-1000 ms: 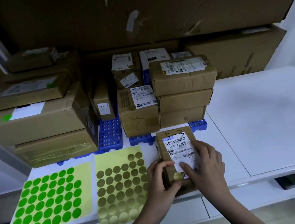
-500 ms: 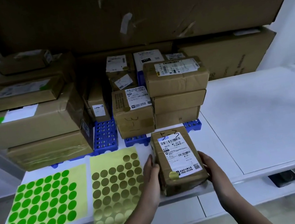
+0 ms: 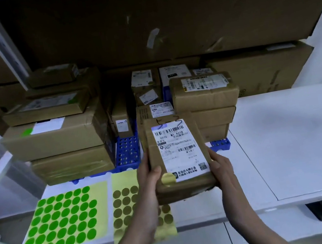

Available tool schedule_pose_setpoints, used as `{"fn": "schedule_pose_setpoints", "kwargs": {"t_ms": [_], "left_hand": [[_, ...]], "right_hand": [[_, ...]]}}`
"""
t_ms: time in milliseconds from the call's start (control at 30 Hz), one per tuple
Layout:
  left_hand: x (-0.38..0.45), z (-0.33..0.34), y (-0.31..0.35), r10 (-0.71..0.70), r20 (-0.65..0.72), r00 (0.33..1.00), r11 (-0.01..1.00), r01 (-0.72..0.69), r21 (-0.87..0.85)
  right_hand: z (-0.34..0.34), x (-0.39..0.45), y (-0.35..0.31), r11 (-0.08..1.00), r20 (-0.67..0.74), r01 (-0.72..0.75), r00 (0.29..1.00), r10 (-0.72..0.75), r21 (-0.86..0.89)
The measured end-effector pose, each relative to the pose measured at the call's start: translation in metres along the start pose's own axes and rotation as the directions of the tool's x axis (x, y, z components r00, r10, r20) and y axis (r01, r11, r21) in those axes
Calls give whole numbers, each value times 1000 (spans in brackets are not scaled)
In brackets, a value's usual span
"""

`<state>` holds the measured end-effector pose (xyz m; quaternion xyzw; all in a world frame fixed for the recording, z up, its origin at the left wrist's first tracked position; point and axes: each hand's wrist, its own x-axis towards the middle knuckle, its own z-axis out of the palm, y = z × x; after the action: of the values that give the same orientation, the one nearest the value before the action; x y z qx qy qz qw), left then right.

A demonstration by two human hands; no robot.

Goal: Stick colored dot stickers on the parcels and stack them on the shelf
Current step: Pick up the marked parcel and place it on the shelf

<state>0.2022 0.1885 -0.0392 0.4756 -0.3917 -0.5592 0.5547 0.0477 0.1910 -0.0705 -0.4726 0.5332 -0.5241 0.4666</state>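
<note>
Both hands grip one brown parcel [image 3: 177, 157] by its sides: the left hand [image 3: 150, 179] with thumb curled over the near left edge, the right hand [image 3: 220, 167] clasping the right edge. A gold dot sticker [image 3: 168, 178] sits on its top beside the label. A second ago the parcel lay on the white surface [image 3: 287, 143] being pressed; now it is lifted toward the stacked parcels [image 3: 206, 105], so stacking likely comes next. Green [image 3: 61, 221] and gold sticker sheets [image 3: 127, 204] lie below.
</note>
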Motion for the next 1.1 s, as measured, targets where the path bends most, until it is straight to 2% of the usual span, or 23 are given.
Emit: {"fn": "schedule_pose_setpoints", "kwargs": {"t_ms": [133,300,467,767,967,1100], "left_hand": [[36,-15,30,25,-34,999,996,-22,87],[84,-23,54,-12,-6,1000,987,13,160],[123,-24,58,-10,-34,999,984,16,176],[153,-18,52,-59,-83,995,984,72,161],[168,-17,49,-42,-83,996,991,52,120],[174,-17,44,-20,-107,994,999,23,32]], "right_hand": [[24,34,-26,998,114,50,992,-46,-37],[46,78,-49,984,179,133,978,-111,-115],[50,109,-53,956,235,175,965,-119,-234],[46,132,-48,827,114,207,978,-173,-522],[49,139,-43,782,49,217,971,-233,-585],[49,139,-38,770,-5,236,955,-296,-592]]}}
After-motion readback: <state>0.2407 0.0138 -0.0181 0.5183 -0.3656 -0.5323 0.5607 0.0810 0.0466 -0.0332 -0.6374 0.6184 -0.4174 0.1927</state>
